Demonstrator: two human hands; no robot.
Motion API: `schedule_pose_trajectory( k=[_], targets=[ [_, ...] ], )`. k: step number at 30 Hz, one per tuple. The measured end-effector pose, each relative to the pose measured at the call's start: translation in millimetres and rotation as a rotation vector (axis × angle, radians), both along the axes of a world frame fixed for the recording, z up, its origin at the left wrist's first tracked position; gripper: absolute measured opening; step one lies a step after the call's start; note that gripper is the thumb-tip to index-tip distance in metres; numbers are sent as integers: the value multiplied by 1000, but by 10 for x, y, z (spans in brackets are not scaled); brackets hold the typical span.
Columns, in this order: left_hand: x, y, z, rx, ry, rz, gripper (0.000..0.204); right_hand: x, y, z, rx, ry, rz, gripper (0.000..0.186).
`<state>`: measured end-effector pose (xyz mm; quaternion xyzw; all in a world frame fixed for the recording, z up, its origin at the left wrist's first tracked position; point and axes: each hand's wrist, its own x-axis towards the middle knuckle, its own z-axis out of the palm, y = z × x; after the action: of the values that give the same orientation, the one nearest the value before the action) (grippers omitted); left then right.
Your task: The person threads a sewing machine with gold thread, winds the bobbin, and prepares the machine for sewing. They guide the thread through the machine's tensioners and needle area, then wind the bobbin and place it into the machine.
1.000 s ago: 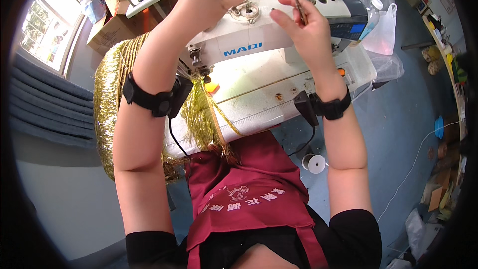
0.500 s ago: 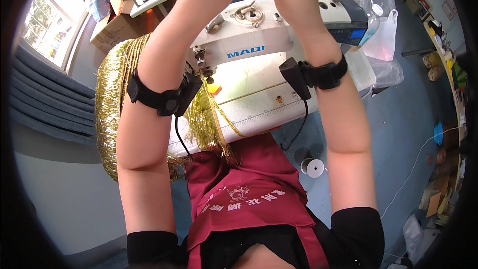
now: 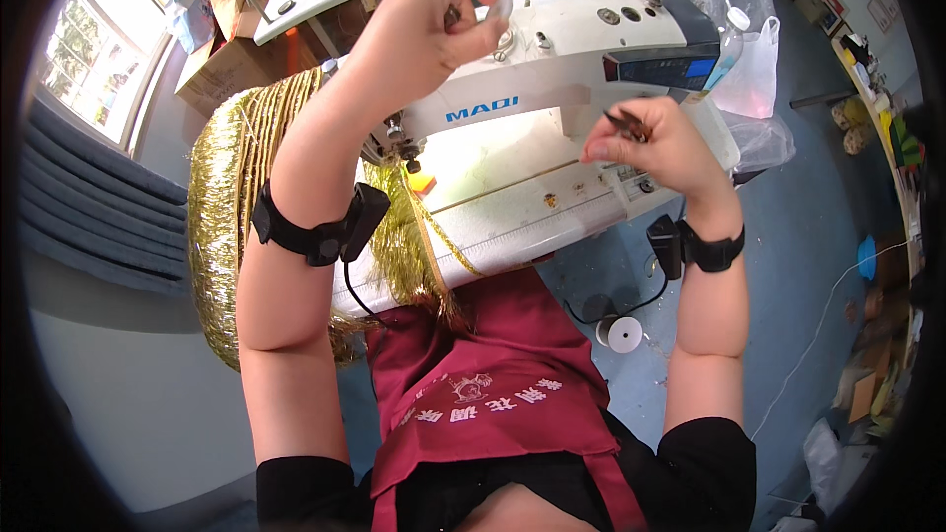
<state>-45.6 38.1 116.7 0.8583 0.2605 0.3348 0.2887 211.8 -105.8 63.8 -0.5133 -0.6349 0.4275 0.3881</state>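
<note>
The left hand (image 3: 431,28) pinches a clear thing (image 3: 504,8) above the sewing machine (image 3: 552,74), gold fringe (image 3: 402,246) on its table (image 3: 493,163); the right hand (image 3: 672,146) closes round a dark pointed tool (image 3: 629,126) that could drop if held loosely

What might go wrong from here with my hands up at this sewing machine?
The small pale piece pinched in the left hand might slip and drop onto the sewing machine. The dark tool in the right hand has an exposed tip that could nick something. The gold fringe overhanging the table's front edge might get tugged askew.
</note>
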Motion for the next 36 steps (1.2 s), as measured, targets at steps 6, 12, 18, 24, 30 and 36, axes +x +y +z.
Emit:
schedule_pose_trajectory(
  k=[6,12,18,24,30,36],
  targets=[
    [44,-33,-92,27,53,52,23,235,-333,-80,17,-146,-232,21],
    [98,-209,-150,206,109,69,33,221,-117,-7,514,13,-617,23],
    [161,-435,-226,384,214,121,35,-265,369,51,393,-37,-355,38],
    [104,-463,-314,347,169,134,42,-475,581,-22,168,179,-237,36],
    [-127,-463,-348,366,228,256,33,334,266,213,7,70,-216,29],
    [-161,-447,-379,359,373,345,23,625,478,324,190,111,-599,31]
  ],
)
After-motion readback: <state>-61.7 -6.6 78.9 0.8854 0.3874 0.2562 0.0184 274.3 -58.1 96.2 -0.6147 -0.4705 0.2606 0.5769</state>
